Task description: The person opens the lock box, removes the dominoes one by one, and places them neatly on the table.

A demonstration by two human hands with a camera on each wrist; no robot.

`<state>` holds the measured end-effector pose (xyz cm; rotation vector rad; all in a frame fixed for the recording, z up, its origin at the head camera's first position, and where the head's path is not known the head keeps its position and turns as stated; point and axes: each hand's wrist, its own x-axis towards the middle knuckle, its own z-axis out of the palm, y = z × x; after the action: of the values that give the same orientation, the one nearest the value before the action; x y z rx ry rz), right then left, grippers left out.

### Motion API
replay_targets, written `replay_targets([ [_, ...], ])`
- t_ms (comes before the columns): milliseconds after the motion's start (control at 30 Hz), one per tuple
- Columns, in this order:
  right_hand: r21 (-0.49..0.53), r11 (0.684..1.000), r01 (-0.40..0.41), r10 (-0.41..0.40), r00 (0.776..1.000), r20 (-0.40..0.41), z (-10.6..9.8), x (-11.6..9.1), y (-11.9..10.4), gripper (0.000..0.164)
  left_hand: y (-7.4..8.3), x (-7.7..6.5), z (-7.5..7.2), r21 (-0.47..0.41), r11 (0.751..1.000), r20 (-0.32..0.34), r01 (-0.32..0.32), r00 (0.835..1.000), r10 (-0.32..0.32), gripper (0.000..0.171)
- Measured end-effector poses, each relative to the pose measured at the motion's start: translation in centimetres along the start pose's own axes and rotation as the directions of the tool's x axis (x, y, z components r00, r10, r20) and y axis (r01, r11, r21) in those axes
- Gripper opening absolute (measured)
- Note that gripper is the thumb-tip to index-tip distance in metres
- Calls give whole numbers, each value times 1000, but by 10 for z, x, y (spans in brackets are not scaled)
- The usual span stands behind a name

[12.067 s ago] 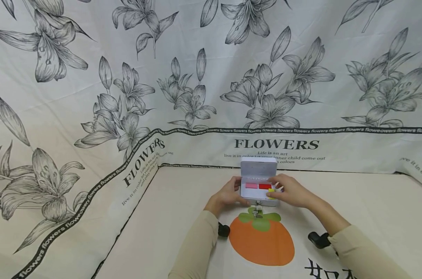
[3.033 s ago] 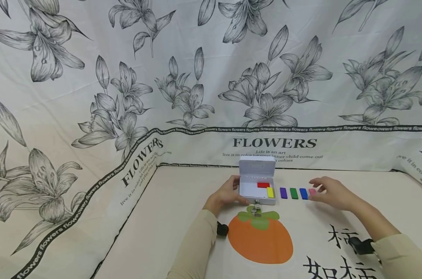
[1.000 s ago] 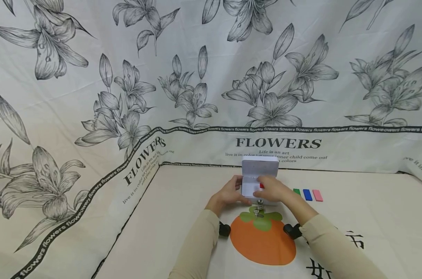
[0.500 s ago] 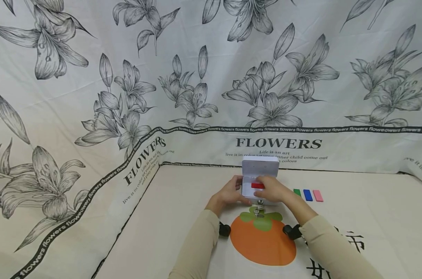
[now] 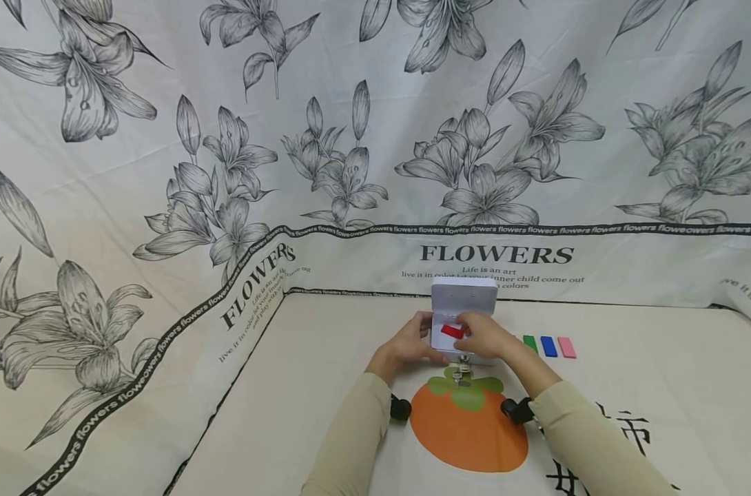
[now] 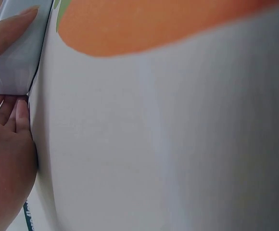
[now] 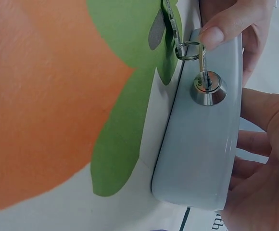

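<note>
An open white metal cash box (image 5: 464, 301) stands on the cloth-covered table, its lid raised at the back. My left hand (image 5: 409, 341) grips its left side; in the left wrist view the thumb lies along the front and the fingers (image 6: 7, 113) bear on the side. Inside the box my right hand (image 5: 484, 336) pinches a red block (image 5: 453, 332) at its right end. The block is tilted. The right wrist view shows a key (image 7: 203, 57) on a ring in the front lock (image 7: 208, 89); the red block is hidden there. Any yellow block is covered by my right hand.
Right of the box lie a green block (image 5: 530, 342), a blue block (image 5: 549, 346) and a pink block (image 5: 567, 347) in a row. My right hand mostly hides the place beside the green one. A printed orange persimmon (image 5: 468, 434) lies in front of the box.
The pink block has gone from the box to the table's row. My right hand has returned to the box and shifted the red block left, turning it. My left hand stays on the box.
</note>
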<state>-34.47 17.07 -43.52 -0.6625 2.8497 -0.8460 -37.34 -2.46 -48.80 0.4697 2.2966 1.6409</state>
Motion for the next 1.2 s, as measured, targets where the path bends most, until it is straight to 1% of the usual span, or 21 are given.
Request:
replay_targets([
  [200, -21, 1000, 2, -2, 1000, -8, 1, 1, -1, 45, 0, 0, 0, 23, 1000, -4, 3, 1000, -3, 95],
  [467, -54, 998, 23, -24, 1000, -10, 3, 2, -8, 45, -1, 0, 0, 27, 1000, -3, 3, 1000, -3, 95],
  [633, -56, 998, 13, -13, 1000, -5, 3, 3, -10, 47, -2, 1, -1, 31, 999, -2, 7, 1000, -7, 95],
  [733, -43, 999, 2, -2, 1000, -12, 3, 4, -9, 48, -2, 2, -1, 27, 1000, -4, 15, 1000, -15, 96],
  [967, -21, 1000, 14, -15, 1000, -26, 4, 5, -4, 50, -1, 0, -1, 27, 1000, -2, 5, 1000, -5, 94],
  [1200, 53, 999, 5, -4, 1000, -21, 7, 9, 6, 51, -1, 0, 0, 30, 999, -4, 14, 1000, -13, 95],
])
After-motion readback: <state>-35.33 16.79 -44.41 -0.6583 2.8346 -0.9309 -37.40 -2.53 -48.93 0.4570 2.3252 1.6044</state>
